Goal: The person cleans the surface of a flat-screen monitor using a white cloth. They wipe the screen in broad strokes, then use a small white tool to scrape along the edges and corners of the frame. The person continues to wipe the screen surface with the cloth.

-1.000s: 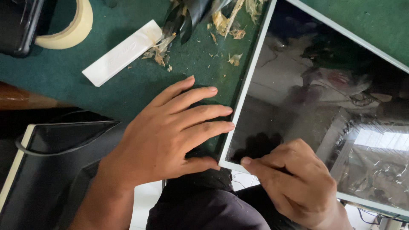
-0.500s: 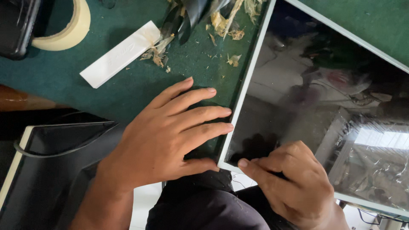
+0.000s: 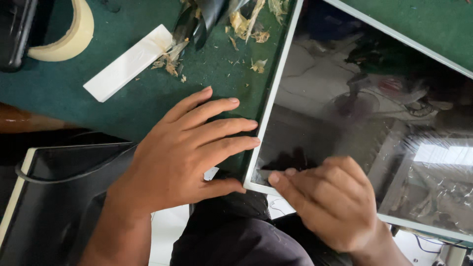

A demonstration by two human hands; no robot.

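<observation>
Dark green felt-covered surface, lit by soft daylight and littered with pale wood shavings. Roll of cream masking tape near the far left edge, flat white rectangular block just beside the shavings. Black plastic casing at lower left. White floor below the surface edge.

Bare left hand, right hand; dark trousers.

R hand crept a bit left along the screen panel near corner; fingertips now closer to edge.
</observation>
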